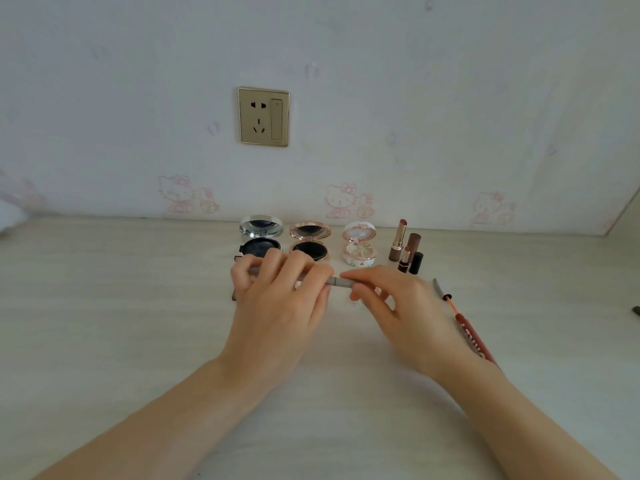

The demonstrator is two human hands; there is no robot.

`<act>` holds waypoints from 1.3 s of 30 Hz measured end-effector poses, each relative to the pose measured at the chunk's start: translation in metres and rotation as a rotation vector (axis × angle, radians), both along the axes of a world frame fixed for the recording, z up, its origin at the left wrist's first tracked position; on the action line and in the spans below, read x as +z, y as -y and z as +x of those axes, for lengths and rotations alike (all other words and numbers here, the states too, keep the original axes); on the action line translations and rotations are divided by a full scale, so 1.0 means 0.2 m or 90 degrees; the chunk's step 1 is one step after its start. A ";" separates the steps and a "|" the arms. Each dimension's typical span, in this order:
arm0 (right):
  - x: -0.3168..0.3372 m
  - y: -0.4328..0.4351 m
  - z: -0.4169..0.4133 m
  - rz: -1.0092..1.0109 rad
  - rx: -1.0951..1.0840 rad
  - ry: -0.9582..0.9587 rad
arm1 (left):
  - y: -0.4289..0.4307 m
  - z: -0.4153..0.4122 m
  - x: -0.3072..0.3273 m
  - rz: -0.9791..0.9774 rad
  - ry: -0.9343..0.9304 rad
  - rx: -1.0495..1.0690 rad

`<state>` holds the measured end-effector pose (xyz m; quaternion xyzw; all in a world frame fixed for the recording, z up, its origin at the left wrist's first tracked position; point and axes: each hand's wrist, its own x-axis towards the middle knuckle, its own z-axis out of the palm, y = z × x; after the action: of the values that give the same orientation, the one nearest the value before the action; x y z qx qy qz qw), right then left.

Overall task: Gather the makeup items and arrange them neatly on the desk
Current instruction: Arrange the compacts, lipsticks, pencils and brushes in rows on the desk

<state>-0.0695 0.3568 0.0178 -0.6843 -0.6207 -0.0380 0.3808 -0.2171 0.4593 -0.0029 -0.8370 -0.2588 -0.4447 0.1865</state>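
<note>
Left hand [277, 299] grips grey pencil [334, 281]; right hand [398, 306] pinches its other end. Open compacts [310, 241] just beyond fingers.

I see my left hand [277, 299] and right hand [398, 306] both pinching a grey pencil [337, 281], possibly capped, before three open compacts [310, 241].

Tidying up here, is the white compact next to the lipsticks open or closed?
Open. The white compact has its lid raised upright behind the base, with the inside showing.
</note>
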 end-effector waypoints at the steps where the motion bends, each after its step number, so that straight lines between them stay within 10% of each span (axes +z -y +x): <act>1: -0.01 0.00 0.00 0.008 0.007 0.031 | 0.00 0.00 0.00 0.029 -0.005 0.024; 16: -0.06 -0.03 0.01 0.166 0.030 0.223 | -0.05 0.00 -0.01 -0.014 -0.034 0.051; 39: -0.03 -0.01 0.07 0.154 -0.136 -0.151 | -0.05 -0.03 -0.01 -0.225 0.027 -0.116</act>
<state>-0.0557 0.3592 0.0115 -0.6952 -0.4862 -0.0714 0.5246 -0.2222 0.4698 -0.0051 -0.8671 -0.2597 -0.4250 -0.0103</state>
